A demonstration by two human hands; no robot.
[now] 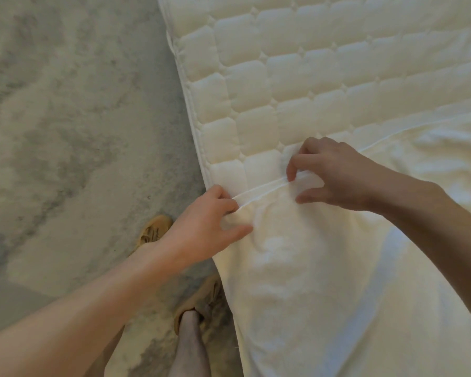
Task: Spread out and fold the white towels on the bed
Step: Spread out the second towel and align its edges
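A white towel (310,281) lies rumpled on the quilted bed (283,77), reaching the bed's edge. The left grip (201,227), at that edge, and the right grip (335,175), farther onto the bed, each pinch the towel's hem, which runs taut between them. Tan shoes (154,229) stand on the pale carpet (65,131) beside the bed.

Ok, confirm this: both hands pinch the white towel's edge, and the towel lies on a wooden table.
Wrong surface: the head view shows the towel lying on a quilted mattress, not a table. The left hand and right hand both pinch its edge.
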